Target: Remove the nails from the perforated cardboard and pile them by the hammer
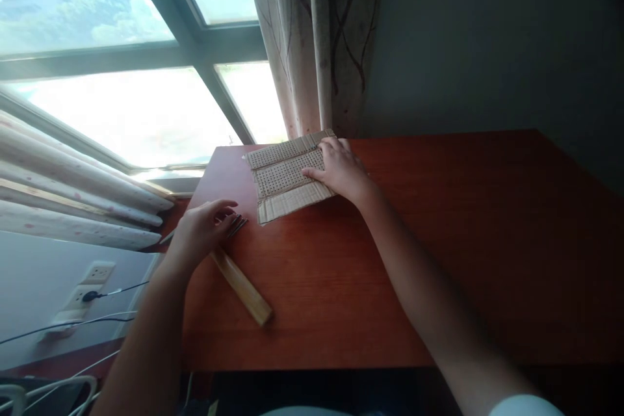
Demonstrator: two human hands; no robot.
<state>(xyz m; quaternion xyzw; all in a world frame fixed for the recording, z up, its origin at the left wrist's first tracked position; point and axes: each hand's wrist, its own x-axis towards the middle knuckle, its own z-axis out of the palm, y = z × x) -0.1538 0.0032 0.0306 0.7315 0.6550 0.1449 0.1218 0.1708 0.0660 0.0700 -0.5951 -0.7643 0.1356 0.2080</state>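
My right hand [338, 169] grips the right edge of a flat piece of corrugated cardboard [287, 175], thumb lying on its upper face. Rows of small holes cover two of its bands; the near band is plain. My left hand [202, 227] is at the table's left side, fingers curled but index finger and thumb apart. Several thin dark metal pieces, like nails [238, 225], lie by its fingertips. From under this hand a wooden handle [244, 289] runs toward me; its other end is hidden. A pale pointed tip [167, 236] shows left of the hand.
The reddish-brown table [414, 240] extends to the right, with its near edge below my arms. A window [146, 104] and curtains [312, 45] stand behind and left. Wall sockets [90, 286] with a plug and cables are low on the left.
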